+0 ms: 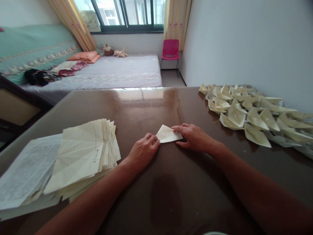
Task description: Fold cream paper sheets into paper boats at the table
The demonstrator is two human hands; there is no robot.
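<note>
A small piece of folded cream paper [166, 134] lies near the middle of the brown table, its peak pointing away from me. My left hand [146, 147] is closed on the paper's left corner, fingers curled with the thumb hidden. On the other side, my right hand [189, 135] has its fingertips on top of the paper's right part; its thumb rests apart, by the near edge. The right fingers are stretched out over the paper rather than wrapped round it.
To the left lies a stack of creased paper sheets [80, 153], beside printed sheets [31, 166]. Many folded paper boats [236, 116] crowd the glossy table's [137, 107] right side along the wall. Beyond it are a bed [132, 70] and a pink chair [170, 49]. A pale rim [215, 233] shows at the bottom edge.
</note>
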